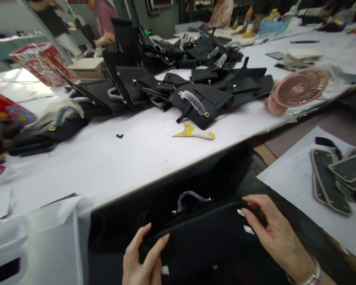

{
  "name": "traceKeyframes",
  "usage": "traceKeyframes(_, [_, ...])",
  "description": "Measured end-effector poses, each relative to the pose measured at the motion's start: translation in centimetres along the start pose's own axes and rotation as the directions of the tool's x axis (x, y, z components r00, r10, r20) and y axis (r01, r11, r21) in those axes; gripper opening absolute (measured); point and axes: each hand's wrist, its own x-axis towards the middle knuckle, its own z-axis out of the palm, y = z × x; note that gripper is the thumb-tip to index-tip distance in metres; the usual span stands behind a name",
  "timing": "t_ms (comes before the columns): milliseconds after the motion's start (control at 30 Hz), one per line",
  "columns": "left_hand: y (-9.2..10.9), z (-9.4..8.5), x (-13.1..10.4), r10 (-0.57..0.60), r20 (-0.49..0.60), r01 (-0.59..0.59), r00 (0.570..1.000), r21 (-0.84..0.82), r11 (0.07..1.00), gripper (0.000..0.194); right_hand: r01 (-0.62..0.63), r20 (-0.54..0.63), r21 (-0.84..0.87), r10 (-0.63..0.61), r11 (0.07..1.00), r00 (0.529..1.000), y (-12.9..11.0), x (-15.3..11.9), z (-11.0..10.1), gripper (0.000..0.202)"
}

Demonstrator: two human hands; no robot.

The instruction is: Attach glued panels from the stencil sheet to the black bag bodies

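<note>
A black handbag point(207, 233) is low in the middle of the head view, close to me. Its curved handle point(192, 194) is wrapped in clear plastic and has gold-coloured fittings at the ends. My left hand point(144, 255) is at the bag's left end, thumb and fingers on either side of the edge. At the upper right corner, my right hand point(268, 223) grips the bag between thumb and fingers, beside small white tabs point(249, 229). Dark shadow hides the bag's lower part.
Ahead, a white table point(130, 166) bears a pile of black handbags point(204, 99), a yellow-and-white tool point(192, 132) and a pink fan point(299, 89). Dark bag pieces point(329, 178) lie on paper at right. White sheeting point(53, 241) is at left. People stand beyond the table.
</note>
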Motion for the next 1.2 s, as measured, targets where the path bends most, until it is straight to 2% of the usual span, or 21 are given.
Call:
traceKeyframes(33, [-0.3,-0.3,0.4,0.114,0.03,-0.115,0.993,0.055,0.992,0.044,0.153,-0.018,-0.047,-0.154,0.987,0.988,0.0,0.3,-0.2,0.019])
traceKeyframes(100, [-0.6,-1.1,1.2,0.312,0.1,-0.322,0.945,0.118,0.939,0.054,0.435,-0.007,-0.127,-0.439,0.892,0.898,-0.1,0.8,-0.7,0.029])
traceKeyframes(167, [-0.3,-1.9,2.0,0.424,0.171,-0.447,0.89,0.137,0.884,0.056,0.613,0.054,-0.191,-0.615,0.767,0.787,-0.6,1.2,-1.2,0.038])
traceKeyframes(200, [0.1,-2.2,2.3,0.442,0.201,-0.473,0.874,0.147,0.869,0.054,0.653,0.085,-0.218,-0.652,0.726,0.753,-1.1,1.3,-1.5,0.039])
traceKeyframes(233, [0.6,-2.6,2.7,0.446,0.229,-0.485,0.865,0.156,0.861,0.051,0.662,0.113,-0.243,-0.657,0.709,0.746,-1.6,1.4,-1.7,0.039])
traceKeyframes(267, [1.2,-2.9,2.9,0.442,0.257,-0.49,0.859,0.166,0.856,0.049,0.648,0.135,-0.261,-0.637,0.716,0.759,-2.3,1.4,-1.9,0.038])
traceKeyframes(367, [3.1,-3.3,3.3,0.41,0.318,-0.48,0.855,0.182,0.858,0.04,0.538,0.184,-0.267,-0.506,0.8,0.843,-4.7,1.0,-2.0,0.029])
traceKeyframes(433, [4.0,-2.9,3.1,0.392,0.303,-0.456,0.869,0.18,0.872,0.032,0.484,0.206,-0.282,-0.44,0.829,0.874,-6.0,0.7,-1.3,0.023])
traceKeyframes(467, [4.3,-2.6,2.9,0.376,0.282,-0.434,0.883,0.183,0.882,0.027,0.484,0.222,-0.296,-0.434,0.823,0.873,-6.5,0.5,-0.7,0.025])
traceKeyframes(533, [4.4,-1.7,2.5,0.347,0.238,-0.396,0.907,0.205,0.895,0.025,0.542,0.278,-0.313,-0.47,0.78,0.838,-7.1,0.1,0.8,0.046])
traceKeyframes(633, [3.9,-0.5,2.0,0.34,0.272,-0.411,0.9,0.275,0.869,0.042,0.652,0.389,-0.284,-0.537,0.703,0.749,-7.6,-0.2,3.2,0.062])
traceKeyframes(700, [3.6,0.0,1.8,0.367,0.296,-0.454,0.882,0.324,0.83,0.055,0.668,0.426,-0.261,-0.538,0.697,0.728,-8.0,-0.3,4.3,0.065])
traceKeyframes(833, [3.2,0.3,2.1,0.411,0.265,-0.487,0.872,0.389,0.782,0.054,0.663,0.463,-0.194,-0.528,0.723,0.711,-8.3,0.0,4.6,0.07])
traceKeyframes(933, [2.5,-0.4,2.7,0.475,0.279,-0.551,0.835,0.416,0.724,0.054,0.674,0.481,-0.189,-0.531,0.714,0.697,-7.1,0.9,2.8,0.074])
traceKeyframes(1033, [0.6,-1.1,2.6,0.507,0.321,-0.6,0.8,0.431,0.674,0.056,0.682,0.47,-0.297,-0.52,0.668,0.714,-4.3,1.9,0.1,0.081])
traceKeyframes(1100, [-0.9,-0.7,1.9,0.466,0.35,-0.579,0.813,0.395,0.714,0.061,0.689,0.444,-0.354,-0.535,0.633,0.719,-2.0,2.4,-1.3,0.082])
traceKeyframes(1200, [-2.0,1.0,0.3,0.325,0.305,-0.414,0.895,0.296,0.861,0.065,0.673,0.44,-0.348,-0.52,0.653,0.732,0.9,2.5,-1.9,0.078])
